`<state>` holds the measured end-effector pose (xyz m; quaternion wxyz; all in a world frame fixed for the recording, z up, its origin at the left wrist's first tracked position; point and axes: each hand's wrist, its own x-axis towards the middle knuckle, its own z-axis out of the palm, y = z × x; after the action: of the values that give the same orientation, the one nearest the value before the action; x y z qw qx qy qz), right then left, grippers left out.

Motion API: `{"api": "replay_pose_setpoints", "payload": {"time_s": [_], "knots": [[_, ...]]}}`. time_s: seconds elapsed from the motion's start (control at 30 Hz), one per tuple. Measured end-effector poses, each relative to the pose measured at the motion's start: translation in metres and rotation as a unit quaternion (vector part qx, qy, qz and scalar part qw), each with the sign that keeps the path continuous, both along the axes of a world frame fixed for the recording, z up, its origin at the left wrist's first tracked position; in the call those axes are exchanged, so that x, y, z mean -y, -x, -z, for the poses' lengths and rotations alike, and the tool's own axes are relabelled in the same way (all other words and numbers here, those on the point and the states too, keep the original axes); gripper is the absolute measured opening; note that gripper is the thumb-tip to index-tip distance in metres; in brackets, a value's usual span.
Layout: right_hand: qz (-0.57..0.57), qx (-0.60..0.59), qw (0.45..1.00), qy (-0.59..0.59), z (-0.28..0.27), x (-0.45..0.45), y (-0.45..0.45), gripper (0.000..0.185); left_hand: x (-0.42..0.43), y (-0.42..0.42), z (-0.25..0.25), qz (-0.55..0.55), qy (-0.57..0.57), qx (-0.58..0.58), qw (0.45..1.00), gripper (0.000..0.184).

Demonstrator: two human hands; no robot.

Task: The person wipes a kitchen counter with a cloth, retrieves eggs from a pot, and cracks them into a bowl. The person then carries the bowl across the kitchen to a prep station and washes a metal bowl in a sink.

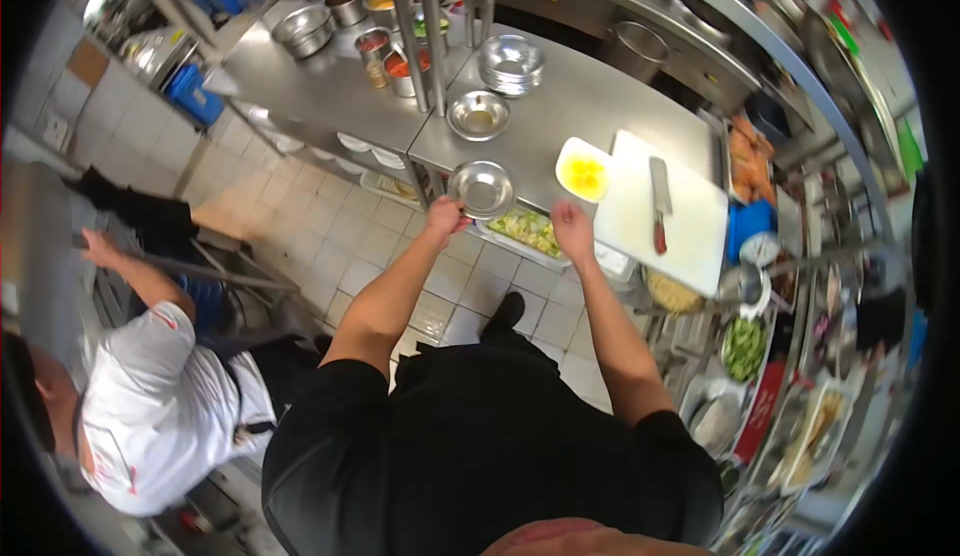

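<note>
Has pale sq. floor tiles (345, 231), a shiny metal counter (585, 96) w/ tall poles (430, 36), & long metal shelf (797, 48) on rt.

Single head-worn view, wide, facing forward and down at counter (590, 106).

The person's left arm (390, 301) and right arm (618, 336) reach forward, forearms slanting inward. The left hand (447, 218) grips with fingers bent; the right hand (572, 233), held apart from it at similar height, is curled into a loose fist.
</note>
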<state>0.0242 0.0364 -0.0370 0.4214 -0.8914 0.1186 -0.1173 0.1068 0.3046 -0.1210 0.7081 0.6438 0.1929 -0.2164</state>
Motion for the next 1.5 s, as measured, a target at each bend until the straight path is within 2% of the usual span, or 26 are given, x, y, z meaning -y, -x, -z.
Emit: {"api": "replay_pose_setpoints", "payload": {"time_s": [0.1,0.2,0.3,0.37,0.4,0.47,0.5,0.6,0.7,0.8,0.87,0.9,1.0,1.1,1.13,1.23,1.33,1.43,1.5], "knots": [[-0.059,-0.058,0.994,0.069,-0.024,-0.003,-0.140,0.036,0.052,-0.020,0.011,-0.067,0.026,-0.014,0.997,0.016],[-0.069,-0.060,0.990,0.104,0.000,-0.019,-0.235,0.045,0.099,-0.041,0.005,-0.130,0.039,-0.017,0.991,0.022],[-0.065,-0.084,0.984,0.146,0.024,-0.030,-0.282,0.049,0.124,-0.042,-0.013,-0.140,0.027,-0.039,0.989,0.030],[-0.061,-0.087,0.982,0.154,0.033,-0.036,-0.300,0.051,0.128,-0.044,-0.001,-0.148,-0.001,0.005,0.989,0.030],[-0.095,-0.106,0.976,0.162,0.037,-0.036,-0.307,0.050,0.129,-0.041,0.006,-0.149,-0.016,0.024,0.988,0.031],[-0.156,-0.141,0.962,0.175,0.042,-0.033,-0.323,0.047,0.119,-0.025,-0.009,-0.171,0.000,-0.016,0.985,0.028],[-0.147,-0.148,0.963,0.169,0.040,-0.034,-0.325,0.038,0.111,-0.015,-0.014,-0.179,0.009,-0.035,0.983,0.027],[-0.116,-0.152,0.960,0.202,0.033,-0.043,-0.329,0.033,0.077,0.010,0.012,-0.139,0.019,-0.085,0.986,0.029],[-0.087,-0.173,0.962,0.192,0.025,-0.050,-0.334,0.033,0.052,0.021,0.022,-0.193,0.035,-0.090,0.976,0.029],[-0.092,-0.104,0.973,0.184,0.020,-0.053,-0.332,0.025,0.034,0.011,0.022,-0.264,0.083,-0.065,0.959,0.026],[-0.118,-0.208,0.970,-0.055,0.016,-0.048,-0.335,0.020,0.025,-0.005,0.006,-0.288,0.101,-0.040,0.951,0.025],[-0.128,-0.254,0.942,-0.175,0.014,-0.048,-0.335,0.018,0.024,-0.013,-0.004,-0.296,0.102,-0.024,0.949,0.025],[-0.096,-0.230,0.946,-0.206,-0.006,-0.050,-0.304,0.021,0.021,-0.034,-0.037,-0.283,0.114,0.030,0.952,0.025],[-0.138,-0.228,0.935,-0.233,-0.002,-0.056,-0.277,0.030,0.017,-0.044,-0.067,-0.280,0.166,0.045,0.944,0.020],[-0.149,-0.237,0.932,-0.230,-0.001,-0.062,-0.272,0.031,0.017,-0.048,-0.071,-0.283,0.189,0.043,0.940,0.018],[-0.179,-0.260,0.924,-0.217,0.001,-0.083,-0.255,0.033,-0.007,-0.048,-0.054,-0.264,0.109,0.044,0.957,0.010],[-0.212,-0.267,0.917,-0.205,-0.016,-0.107,-0.248,0.031,-0.027,-0.039,-0.058,-0.323,0.118,0.056,0.937,0.008],[-0.262,-0.246,0.906,-0.222,-0.024,-0.121,-0.244,0.033,-0.049,-0.034,-0.050,-0.297,0.111,0.065,0.946,0.007],[-0.313,-0.136,0.940,-0.020,-0.025,-0.102,-0.253,0.038,-0.068,-0.028,-0.044,-0.305,0.104,0.088,0.943,0.007]]}}
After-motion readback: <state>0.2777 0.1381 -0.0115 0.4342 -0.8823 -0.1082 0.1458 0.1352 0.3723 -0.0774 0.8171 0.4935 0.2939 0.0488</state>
